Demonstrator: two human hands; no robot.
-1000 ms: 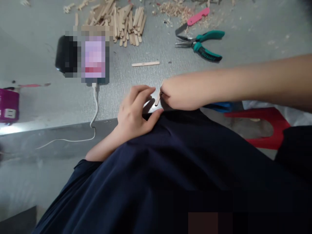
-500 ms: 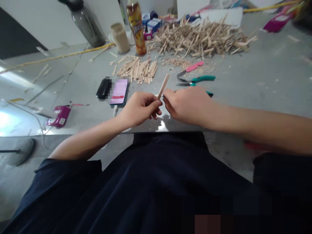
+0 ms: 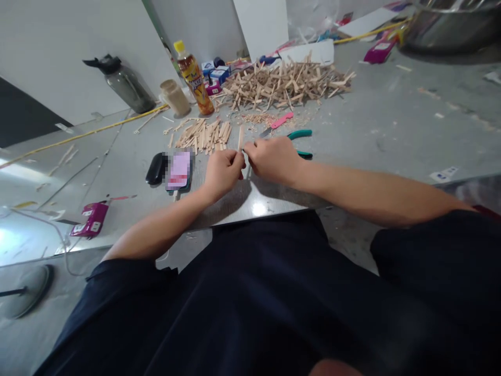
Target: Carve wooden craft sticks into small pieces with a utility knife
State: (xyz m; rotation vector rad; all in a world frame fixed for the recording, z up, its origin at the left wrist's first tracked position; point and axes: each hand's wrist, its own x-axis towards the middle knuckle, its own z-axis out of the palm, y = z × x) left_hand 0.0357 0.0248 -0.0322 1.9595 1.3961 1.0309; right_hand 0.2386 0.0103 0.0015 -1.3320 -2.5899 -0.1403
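My left hand (image 3: 224, 171) is closed, pinching a flat wooden craft stick (image 3: 240, 138) that stands up between thumb and fingers. Right beside it, my right hand (image 3: 272, 159) is closed too, its fingertips close against the stick; a small dark tip shows at them, too small to name. Beyond the hands lie a pink-handled folding knife (image 3: 282, 120) and teal-handled pliers (image 3: 300, 134), the pliers partly hidden behind my right hand. A pile of cut craft sticks (image 3: 203, 136) lies just past my left hand.
A large heap of wooden sticks (image 3: 282, 86) lies at the back. Near it stand a drink bottle (image 3: 195, 81), a jar (image 3: 175, 98) and a grey water bottle (image 3: 129, 86). Left are a phone (image 3: 180, 169), a black mouse-like object (image 3: 155, 168) and a purple box (image 3: 91, 219). A metal bowl (image 3: 454, 31) sits far right.
The view has shifted, bringing the metal bowl into sight. My hands have come closer together, and the stick has gone from leaning right to nearly upright.
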